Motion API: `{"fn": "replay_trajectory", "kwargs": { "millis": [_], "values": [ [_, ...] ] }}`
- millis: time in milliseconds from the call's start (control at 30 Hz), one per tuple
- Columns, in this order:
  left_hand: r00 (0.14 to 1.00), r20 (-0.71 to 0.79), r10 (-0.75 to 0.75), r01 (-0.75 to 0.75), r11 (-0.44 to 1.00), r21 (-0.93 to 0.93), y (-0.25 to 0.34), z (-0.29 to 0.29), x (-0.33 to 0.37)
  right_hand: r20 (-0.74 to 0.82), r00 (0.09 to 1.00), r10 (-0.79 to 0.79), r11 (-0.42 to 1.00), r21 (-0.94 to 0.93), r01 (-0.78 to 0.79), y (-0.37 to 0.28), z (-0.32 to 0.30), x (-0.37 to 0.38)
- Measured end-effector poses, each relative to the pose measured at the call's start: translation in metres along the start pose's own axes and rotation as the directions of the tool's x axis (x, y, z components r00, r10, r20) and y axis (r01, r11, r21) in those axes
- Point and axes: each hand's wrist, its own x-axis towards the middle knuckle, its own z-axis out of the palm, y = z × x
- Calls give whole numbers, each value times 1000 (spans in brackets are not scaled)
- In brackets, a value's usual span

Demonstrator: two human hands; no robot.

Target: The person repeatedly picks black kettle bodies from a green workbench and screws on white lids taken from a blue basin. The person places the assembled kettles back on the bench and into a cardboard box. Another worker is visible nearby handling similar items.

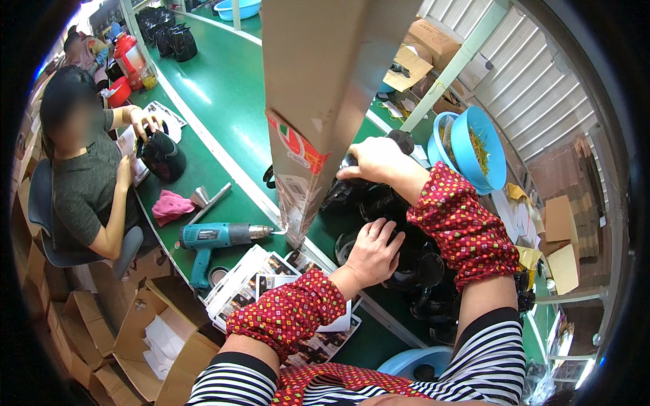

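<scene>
A crowd of glossy black jug-like vessels stands on the green bench at my right. My right hand reaches over the far ones, fingers closed round the dark upper part of one vessel beside the post; the exact grip is partly hidden. Nearer to me, my left hand lies over the vessels with its fingers slightly apart and bent, touching a dark rim. Both forearms wear red patterned sleeve covers. Left of the post, a teal heat gun lies by printed sheets.
A wide metal post rises between the bench halves. Blue basins stand at the right, another basin below. Open cartons sit lower left. Across the bench, a seated co-worker holds a black jug near a pink cloth.
</scene>
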Motion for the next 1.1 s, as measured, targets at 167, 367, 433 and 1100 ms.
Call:
{"fn": "replay_trajectory", "kwargs": {
  "millis": [167, 367, 433, 1100],
  "values": [
    [1000, 4, 8, -8, 1000, -11, -1, 1, -2, -228, 965, -128, 991, 1, 132, 4, 11, -24],
    [1000, 17, 1, -1, 1000, -29, 2, 1, 0, -88, 982, 168, 986, 14, -167, -7, 2, -13],
    [1000, 22, -1, 1, 1000, -22, 1, -1, -1, -147, 980, 135, 990, 48, -129, -6, 2, -17],
    [1000, -6, 14, -14, 1000, -13, 6, 5, 3, 48, 998, 38, 997, 62, -41, 12, 8, -12]
  ]
}}
